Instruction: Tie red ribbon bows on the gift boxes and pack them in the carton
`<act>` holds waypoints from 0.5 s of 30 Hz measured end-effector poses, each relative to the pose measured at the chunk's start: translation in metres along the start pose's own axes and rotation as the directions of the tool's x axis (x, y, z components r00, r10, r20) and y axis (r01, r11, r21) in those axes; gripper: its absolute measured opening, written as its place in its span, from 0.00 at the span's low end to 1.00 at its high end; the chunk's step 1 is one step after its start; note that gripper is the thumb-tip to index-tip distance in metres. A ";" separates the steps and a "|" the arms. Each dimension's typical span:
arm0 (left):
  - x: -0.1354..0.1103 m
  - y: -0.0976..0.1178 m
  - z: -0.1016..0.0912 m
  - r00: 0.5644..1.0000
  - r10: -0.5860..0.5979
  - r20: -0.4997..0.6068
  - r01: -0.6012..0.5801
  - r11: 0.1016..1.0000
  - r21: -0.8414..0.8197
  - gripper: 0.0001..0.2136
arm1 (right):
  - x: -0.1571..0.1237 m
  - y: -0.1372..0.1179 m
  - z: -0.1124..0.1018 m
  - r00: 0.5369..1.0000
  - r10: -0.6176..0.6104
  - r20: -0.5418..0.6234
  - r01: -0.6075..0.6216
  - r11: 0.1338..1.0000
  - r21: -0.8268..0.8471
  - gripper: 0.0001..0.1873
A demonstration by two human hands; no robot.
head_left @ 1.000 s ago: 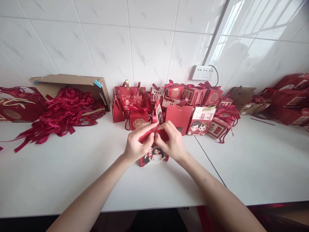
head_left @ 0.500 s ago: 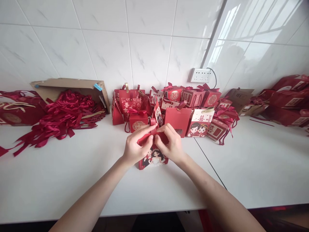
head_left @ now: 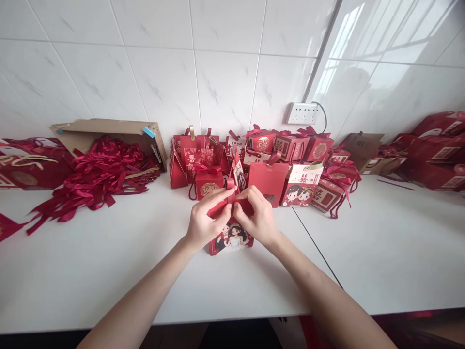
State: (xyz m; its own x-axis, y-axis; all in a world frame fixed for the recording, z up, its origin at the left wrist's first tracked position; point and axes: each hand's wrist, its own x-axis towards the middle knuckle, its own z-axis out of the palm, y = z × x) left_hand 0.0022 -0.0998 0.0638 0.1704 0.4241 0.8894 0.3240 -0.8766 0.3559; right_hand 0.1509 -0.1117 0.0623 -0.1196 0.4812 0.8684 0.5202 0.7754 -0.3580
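Note:
A small red gift box (head_left: 231,239) with a cartoon couple on its front stands on the white table (head_left: 90,271) right before me. My left hand (head_left: 207,222) and my right hand (head_left: 256,217) meet over its top, fingers pinched on the red flaps and a red ribbon loop (head_left: 230,183) that sticks up between them. The box's top is hidden by my fingers.
A row of finished red gift boxes (head_left: 269,160) lines the tiled wall behind. At the left, a heap of red ribbons (head_left: 98,174) spills from a brown cardboard box (head_left: 109,130). More red bags (head_left: 432,155) sit at the far right, and a wall socket (head_left: 301,113) is above.
My hands stay pinched on the box top; only small finger shifts. The view has tilted slightly, so everything sits a little lower in frame.

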 end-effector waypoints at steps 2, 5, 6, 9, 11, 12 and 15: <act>0.000 -0.001 0.000 1.000 -0.024 -0.003 0.024 1.000 -0.011 0.14 | -0.001 0.001 0.001 1.000 -0.018 0.008 0.018 1.000 -0.002 0.04; -0.001 -0.002 0.000 0.999 -0.035 0.003 0.035 0.999 -0.023 0.14 | -0.005 0.004 0.003 0.998 -0.058 -0.021 0.057 0.998 -0.027 0.05; -0.001 -0.003 0.000 0.999 -0.036 0.006 0.037 0.999 -0.026 0.14 | -0.006 0.005 0.004 0.996 -0.072 -0.046 0.071 0.997 -0.037 0.06; -0.002 -0.002 -0.001 0.998 -0.055 0.007 0.056 0.998 -0.026 0.14 | -0.008 0.008 0.006 0.987 -0.134 -0.092 0.129 0.990 -0.058 0.07; -0.002 -0.001 0.000 0.997 -0.075 0.006 0.075 0.997 -0.019 0.14 | -0.008 0.008 0.006 0.981 -0.176 -0.081 0.170 0.983 -0.068 0.07; -0.001 -0.001 0.000 0.997 -0.080 0.007 0.080 0.997 -0.016 0.14 | -0.008 0.008 0.005 0.979 -0.190 -0.073 0.185 0.980 -0.072 0.07; -0.001 -0.001 0.001 0.997 -0.076 0.008 0.076 0.997 -0.026 0.14 | -0.007 0.008 0.004 0.978 -0.203 -0.055 0.197 0.976 -0.090 0.08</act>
State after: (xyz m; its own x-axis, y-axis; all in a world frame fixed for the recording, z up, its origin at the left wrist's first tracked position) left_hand 0.0024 -0.0996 0.0622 0.1526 0.4911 0.8576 0.3118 -0.8474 0.4298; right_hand 0.1523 -0.1073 0.0525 -0.1761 0.2910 0.9404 0.5605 0.8149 -0.1472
